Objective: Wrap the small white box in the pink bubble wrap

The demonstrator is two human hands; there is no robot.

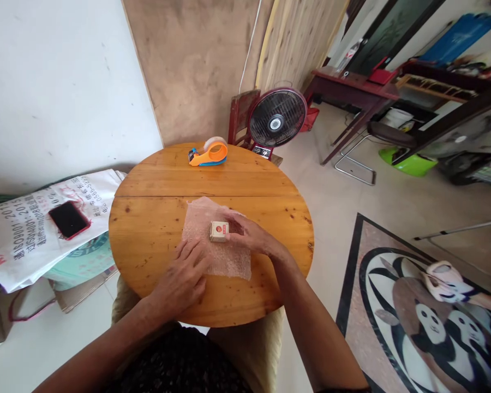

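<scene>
A small cream box [217,231] with a red print lies on a pinkish, see-through sheet of bubble wrap [229,263], which is spread on the round wooden table. My right hand [249,233] grips the box from its right side, the thumb at the near edge and the fingers behind it. Flat on the left part of the wrap rests my left hand [187,271], its fingers stretched out and nothing in them. Farther back on the table stands an orange and blue tape dispenser [209,153] with a roll of tape.
The wooden table [147,240] has a rounded edge close to my lap. A fan [275,124] stands beyond its far right edge. On the left, a phone [69,220] lies on a white printed sack [28,240]. A person's foot [445,281] shows at the right.
</scene>
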